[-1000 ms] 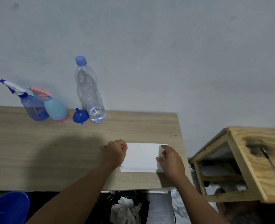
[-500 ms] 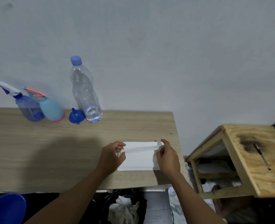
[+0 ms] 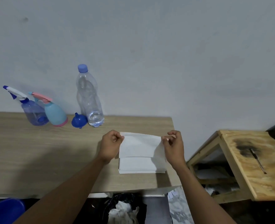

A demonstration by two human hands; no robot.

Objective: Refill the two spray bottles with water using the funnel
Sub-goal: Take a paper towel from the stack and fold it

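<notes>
At the back of the desk [image 3: 36,151], by the wall, the translucent purple spray bottle [image 3: 34,113] and the pale blue spray bottle [image 3: 55,113] with a pink base stand upright side by side. The small blue funnel [image 3: 79,121] lies tilted between them and the capped clear water bottle [image 3: 89,101]. Near the desk's front right, the left hand [image 3: 110,145] and right hand [image 3: 173,146] are raised, each grip pinching an upper corner of a folded white paper sheet [image 3: 140,145] whose lower part rests on the desk.
</notes>
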